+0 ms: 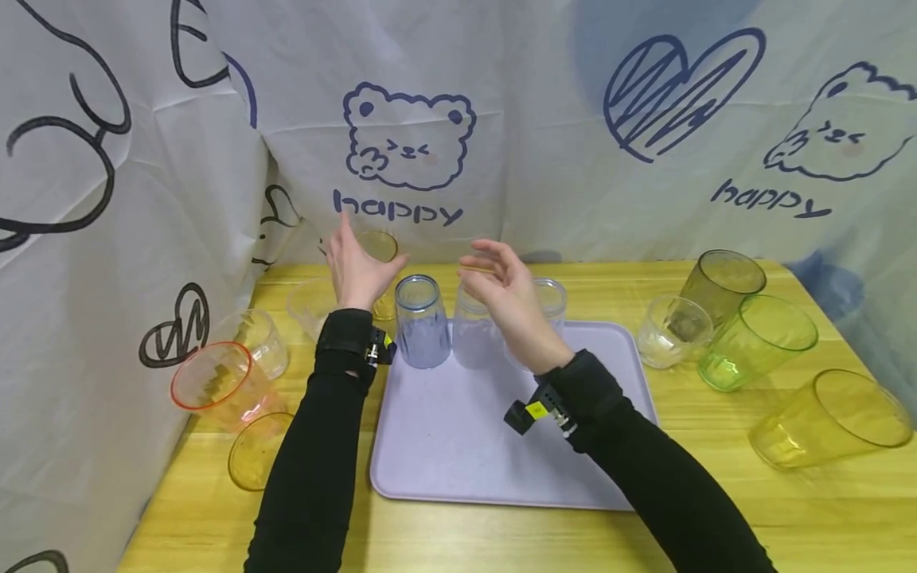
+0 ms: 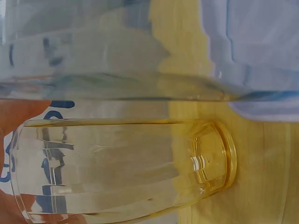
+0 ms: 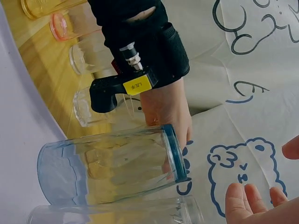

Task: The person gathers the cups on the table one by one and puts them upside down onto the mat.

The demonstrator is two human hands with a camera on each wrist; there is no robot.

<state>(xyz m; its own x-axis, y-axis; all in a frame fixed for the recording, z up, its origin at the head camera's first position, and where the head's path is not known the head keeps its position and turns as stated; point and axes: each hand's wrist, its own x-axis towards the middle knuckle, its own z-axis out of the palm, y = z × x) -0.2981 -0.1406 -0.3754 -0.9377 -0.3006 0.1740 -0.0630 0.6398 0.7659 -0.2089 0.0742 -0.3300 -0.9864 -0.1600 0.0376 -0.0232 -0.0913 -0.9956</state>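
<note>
My left hand [image 1: 360,270] reaches to the back left with thumb and fingers spread around the upper part of an upright amber glass [image 1: 386,306]. In the left wrist view its fingertips flank the rim of this amber glass [image 2: 117,168]; contact cannot be made out. Beside it a blue glass [image 1: 423,326] stands upside down on the lilac tray [image 1: 458,446]. My right hand [image 1: 512,298] hovers over the tray's back edge, its fingers loosely bent and holding nothing. Below and behind it stand clear glasses [image 1: 473,338], partly hidden by the hand.
Left of the tray stand clear glasses [image 1: 265,342], an orange glass [image 1: 229,390] and a yellow glass [image 1: 261,450]. On the right are a small clear glass [image 1: 666,334], a grey glass [image 1: 716,286], a green glass [image 1: 752,342] and a yellow glass [image 1: 817,422]. A printed curtain [image 1: 537,159] hangs behind.
</note>
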